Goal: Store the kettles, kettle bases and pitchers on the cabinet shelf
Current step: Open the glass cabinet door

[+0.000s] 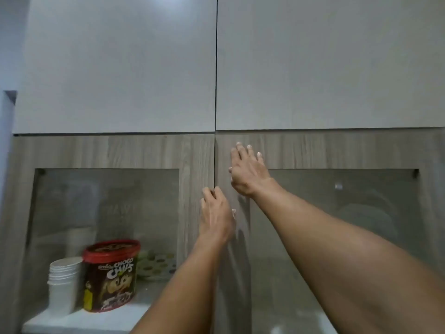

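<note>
Two wood-framed cabinet doors with frosted glass panels fill the view, both closed. My left hand (pixel 215 213) is at the seam between them, fingertips curled into the gap at the edge of the left door (pixel 195 160). My right hand (pixel 248 169) lies flat with fingers spread on the frame of the right door (pixel 337 150), just right of the seam. No kettle, kettle base or pitcher can be made out; dim shapes show behind the right glass (pixel 361 225).
Behind the left glass a white shelf (pixel 79 320) holds a stack of white paper cups (pixel 64 283), a red-lidded Choco Chips tub (pixel 111 273) and a dotted item (pixel 156 263). Plain grey upper doors (pixel 120 68) hang above.
</note>
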A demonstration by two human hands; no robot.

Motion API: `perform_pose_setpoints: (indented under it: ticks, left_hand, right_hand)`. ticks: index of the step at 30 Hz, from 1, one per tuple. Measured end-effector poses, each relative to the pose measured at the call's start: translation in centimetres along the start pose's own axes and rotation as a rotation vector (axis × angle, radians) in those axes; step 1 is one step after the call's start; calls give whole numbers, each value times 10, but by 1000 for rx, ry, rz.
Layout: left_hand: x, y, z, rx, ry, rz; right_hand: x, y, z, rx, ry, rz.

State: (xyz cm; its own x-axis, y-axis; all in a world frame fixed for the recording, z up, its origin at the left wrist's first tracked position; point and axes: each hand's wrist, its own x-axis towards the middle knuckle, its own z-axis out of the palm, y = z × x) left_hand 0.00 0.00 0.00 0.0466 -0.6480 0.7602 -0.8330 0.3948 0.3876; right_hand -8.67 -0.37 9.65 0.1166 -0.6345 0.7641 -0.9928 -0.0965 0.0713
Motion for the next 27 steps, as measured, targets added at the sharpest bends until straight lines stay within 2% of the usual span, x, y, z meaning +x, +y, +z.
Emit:
perform_pose_setpoints:
  ticks: [10,16,22,25,27]
  left_hand:
    - [14,12,12,37,65,-62]
    - [8,14,15,50,-1,-96]
    - [-1,13,16,-50,-18,-161]
    - [-6,9,9,-73,11,-226]
    - [-8,5,3,-120,-27,-282]
  right_hand:
    - [22,0,-2,-49,16,-69]
    - [25,1,-11,-64,-10,-86]
    - [35,-9,-29,-48,42,-69]
    - [32,-18,-38,-77,69,-29]
    - [28,-20,-44,-64,86,-21]
